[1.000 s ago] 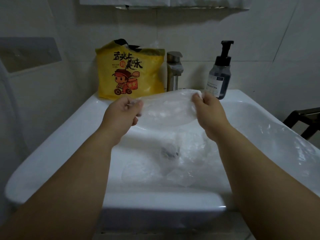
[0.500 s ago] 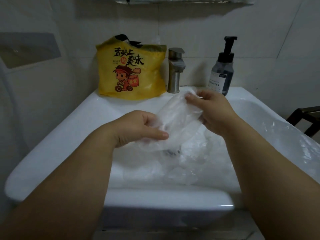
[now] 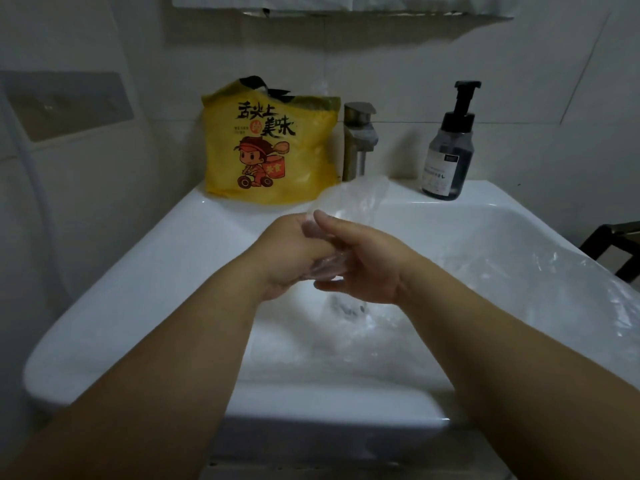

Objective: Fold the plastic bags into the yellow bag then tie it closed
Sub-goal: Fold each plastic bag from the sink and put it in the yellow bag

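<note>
A yellow bag (image 3: pixel 270 150) with a cartoon print stands upright at the back left of the sink ledge, its top open. Over the basin, my left hand (image 3: pixel 287 258) and my right hand (image 3: pixel 367 268) press together around a clear plastic bag (image 3: pixel 353 202). One end of that bag sticks up above my fingers; another bit shows between my palms. More clear plastic bags (image 3: pixel 360 323) lie crumpled in the basin below my hands, and another clear sheet (image 3: pixel 588 292) drapes over the sink's right side.
The white sink (image 3: pixel 145 296) fills the middle of the view. A metal tap (image 3: pixel 358 140) stands at the back centre, right of the yellow bag. A dark pump bottle (image 3: pixel 448 150) sits at the back right. A dark chair frame (image 3: pixel 613 244) is beyond the right edge.
My hands, earlier wide apart with the clear bag stretched between them, have come together. The bag is now folded narrow and squeezed between both hands.
</note>
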`<state>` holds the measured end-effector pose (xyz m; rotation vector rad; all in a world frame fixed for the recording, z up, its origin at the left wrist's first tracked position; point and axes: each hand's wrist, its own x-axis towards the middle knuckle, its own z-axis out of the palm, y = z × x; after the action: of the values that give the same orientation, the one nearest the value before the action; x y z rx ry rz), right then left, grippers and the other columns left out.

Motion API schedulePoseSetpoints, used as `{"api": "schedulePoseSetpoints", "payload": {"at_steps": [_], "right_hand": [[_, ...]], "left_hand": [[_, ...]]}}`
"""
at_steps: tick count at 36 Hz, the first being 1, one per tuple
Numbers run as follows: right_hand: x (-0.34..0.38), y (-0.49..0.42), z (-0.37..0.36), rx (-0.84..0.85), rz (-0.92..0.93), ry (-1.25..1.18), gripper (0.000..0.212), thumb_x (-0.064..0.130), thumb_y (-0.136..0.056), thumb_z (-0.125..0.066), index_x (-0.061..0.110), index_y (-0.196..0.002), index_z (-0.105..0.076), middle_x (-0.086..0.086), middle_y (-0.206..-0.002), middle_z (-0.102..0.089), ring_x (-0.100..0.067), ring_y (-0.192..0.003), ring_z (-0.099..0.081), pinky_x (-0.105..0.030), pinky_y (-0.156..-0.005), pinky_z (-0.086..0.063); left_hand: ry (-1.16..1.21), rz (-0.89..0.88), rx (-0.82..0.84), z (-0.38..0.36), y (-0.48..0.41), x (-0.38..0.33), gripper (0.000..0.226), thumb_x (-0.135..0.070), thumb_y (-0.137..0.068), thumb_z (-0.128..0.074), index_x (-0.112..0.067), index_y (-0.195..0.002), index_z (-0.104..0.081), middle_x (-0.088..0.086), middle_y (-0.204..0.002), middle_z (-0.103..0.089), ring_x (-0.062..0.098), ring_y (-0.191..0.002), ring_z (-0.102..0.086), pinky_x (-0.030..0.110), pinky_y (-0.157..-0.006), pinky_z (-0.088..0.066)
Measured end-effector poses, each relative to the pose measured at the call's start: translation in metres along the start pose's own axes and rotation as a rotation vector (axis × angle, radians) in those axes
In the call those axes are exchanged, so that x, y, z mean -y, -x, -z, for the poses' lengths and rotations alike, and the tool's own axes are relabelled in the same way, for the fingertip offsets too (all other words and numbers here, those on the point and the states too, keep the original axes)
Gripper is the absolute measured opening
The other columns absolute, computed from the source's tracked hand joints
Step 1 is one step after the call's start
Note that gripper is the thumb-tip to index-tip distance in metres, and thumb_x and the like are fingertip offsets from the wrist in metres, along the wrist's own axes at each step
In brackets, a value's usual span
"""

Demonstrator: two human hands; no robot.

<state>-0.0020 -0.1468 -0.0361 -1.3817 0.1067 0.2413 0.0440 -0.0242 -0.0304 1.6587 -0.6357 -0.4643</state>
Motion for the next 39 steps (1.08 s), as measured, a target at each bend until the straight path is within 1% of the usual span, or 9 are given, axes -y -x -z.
{"api": "schedulePoseSetpoints", "payload": {"at_steps": [6,12,15,20,24,28,31,35,39], "right_hand": [[0.016,0.003,0.013,-0.114,0.115,-0.329,0.030,0.030,-0.093,-0.053,0.003,-0.105,-0.060,-0.012,-0.092,-0.067,-0.025,-0.086,-0.065,-0.036,-0.078,-0.053],[0.032,0.021,0.035,-0.301,0.235,-0.430,0.034,0.034,-0.096,-0.051,0.004,-0.107,-0.061,-0.012,-0.098,-0.070,-0.027,-0.106,-0.063,-0.042,-0.092,-0.050],[0.029,0.019,0.033,-0.330,0.235,-0.299,0.036,0.035,-0.097,-0.050,0.005,-0.112,-0.061,-0.011,-0.101,-0.069,-0.023,-0.099,-0.066,-0.037,-0.085,-0.054],[0.022,0.015,0.027,-0.280,0.268,-0.120,0.037,0.027,-0.096,-0.052,0.001,-0.123,-0.055,-0.013,-0.102,-0.066,-0.026,-0.095,-0.066,-0.040,-0.087,-0.055],[0.017,0.014,0.019,-0.166,0.224,0.012,0.051,0.029,-0.087,-0.060,-0.001,-0.127,-0.052,-0.020,-0.114,-0.064,-0.036,-0.109,-0.062,-0.050,-0.096,-0.049],[0.016,0.011,0.019,-0.102,0.207,0.106,0.066,0.038,-0.078,-0.072,0.012,-0.134,-0.049,-0.011,-0.121,-0.065,-0.030,-0.109,-0.064,-0.046,-0.095,-0.050],[0.014,0.007,0.019,-0.232,0.291,0.154,0.077,0.022,-0.081,-0.066,0.030,-0.147,-0.029,-0.006,-0.132,-0.053,-0.031,-0.118,-0.055,-0.044,-0.095,-0.051],[0.008,0.018,0.009,-0.297,0.524,0.766,0.088,-0.009,-0.085,-0.047,0.051,-0.142,-0.018,0.007,-0.155,-0.020,-0.017,-0.138,-0.031,-0.030,-0.097,-0.047],[0.006,0.017,-0.002,-0.262,0.660,1.062,0.069,0.009,-0.085,-0.068,0.051,-0.130,-0.037,0.000,-0.159,-0.013,-0.018,-0.143,-0.020,-0.034,-0.110,-0.033]], "left_hand": [[0.062,0.092,0.083,0.000,0.002,-0.001,0.007,-0.011,-0.086,-0.068,-0.008,-0.091,-0.065,0.002,-0.068,-0.068,0.004,-0.052,-0.062,0.014,-0.047,-0.044],[0.041,0.147,0.091,0.004,0.003,-0.001,0.010,-0.013,-0.085,-0.069,-0.007,-0.092,-0.066,0.008,-0.083,-0.071,0.003,-0.051,-0.061,0.014,-0.046,-0.045],[0.034,0.185,0.159,0.008,0.005,0.001,0.015,-0.012,-0.084,-0.069,-0.003,-0.095,-0.066,0.011,-0.082,-0.070,0.007,-0.055,-0.064,0.016,-0.051,-0.048],[0.115,0.179,0.245,0.011,0.006,-0.004,0.049,-0.036,-0.061,-0.074,-0.011,-0.102,-0.070,0.003,-0.096,-0.073,0.016,-0.088,-0.069,0.031,-0.082,-0.055],[0.204,0.204,0.145,0.012,0.005,-0.008,0.046,-0.032,-0.063,-0.072,-0.006,-0.101,-0.067,0.002,-0.075,-0.068,0.008,-0.064,-0.064,0.022,-0.062,-0.055],[0.261,0.201,0.136,0.017,0.003,-0.007,0.044,-0.019,-0.070,-0.068,0.002,-0.109,-0.064,0.011,-0.086,-0.071,0.017,-0.072,-0.069,0.026,-0.064,-0.058],[0.473,0.237,0.024,0.023,0.000,-0.010,0.035,-0.017,-0.081,-0.063,-0.003,-0.113,-0.066,0.011,-0.092,-0.072,0.017,-0.074,-0.071,0.026,-0.060,-0.058],[0.648,0.328,-0.179,0.025,-0.003,-0.009,0.013,-0.015,-0.094,-0.056,-0.007,-0.093,-0.067,0.005,-0.073,-0.072,0.012,-0.055,-0.069,0.019,-0.049,-0.055],[0.646,0.347,-0.238,0.026,-0.004,-0.005,0.015,-0.013,-0.093,-0.060,-0.005,-0.103,-0.067,0.007,-0.086,-0.073,0.014,-0.067,-0.069,0.021,-0.052,-0.056]]}}
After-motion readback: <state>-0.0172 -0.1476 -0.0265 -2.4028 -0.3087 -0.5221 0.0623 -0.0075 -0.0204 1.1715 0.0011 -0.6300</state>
